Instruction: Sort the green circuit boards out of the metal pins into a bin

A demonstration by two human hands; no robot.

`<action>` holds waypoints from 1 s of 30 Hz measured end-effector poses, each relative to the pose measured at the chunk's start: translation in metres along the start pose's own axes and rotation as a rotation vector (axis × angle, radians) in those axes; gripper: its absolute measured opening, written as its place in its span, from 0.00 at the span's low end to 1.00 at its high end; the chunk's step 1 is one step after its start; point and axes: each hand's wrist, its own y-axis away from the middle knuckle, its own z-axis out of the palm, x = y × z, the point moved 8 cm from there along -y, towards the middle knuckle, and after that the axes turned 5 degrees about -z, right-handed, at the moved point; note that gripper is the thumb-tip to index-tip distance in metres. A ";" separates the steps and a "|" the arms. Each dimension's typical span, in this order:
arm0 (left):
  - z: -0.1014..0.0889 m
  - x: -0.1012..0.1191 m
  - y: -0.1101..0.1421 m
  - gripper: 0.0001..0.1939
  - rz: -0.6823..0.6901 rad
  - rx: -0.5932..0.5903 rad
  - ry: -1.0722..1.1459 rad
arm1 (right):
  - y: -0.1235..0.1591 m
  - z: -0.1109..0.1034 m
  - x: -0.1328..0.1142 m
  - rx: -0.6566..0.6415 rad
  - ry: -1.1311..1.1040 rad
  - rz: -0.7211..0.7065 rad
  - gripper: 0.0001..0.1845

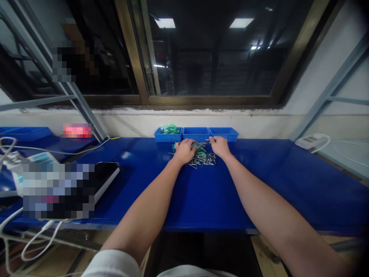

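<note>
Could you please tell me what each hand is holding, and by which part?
The left hand covers green pieces at the metal pin pile, and the right hand's fingers pinch at its far edge; neither hold can be told.

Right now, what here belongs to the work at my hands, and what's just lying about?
Work: steel pins at the left hand and right hand; three blue bins; green bundle in one.
Lying about: white power strip; black device; pink item.

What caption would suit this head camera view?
Left hand and right hand at a heap of metal pins on a blue bench, below three blue trays.
</note>
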 end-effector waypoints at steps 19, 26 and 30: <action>-0.004 0.006 -0.002 0.13 0.070 0.012 -0.010 | 0.009 0.021 -0.034 -0.185 -0.814 -0.079 0.20; -0.009 0.009 0.001 0.13 0.048 0.036 0.019 | 0.007 0.023 -0.023 -0.182 -0.957 0.021 0.20; -0.018 0.007 0.003 0.13 0.005 0.118 0.050 | 0.003 0.014 -0.005 -0.009 -0.878 0.105 0.22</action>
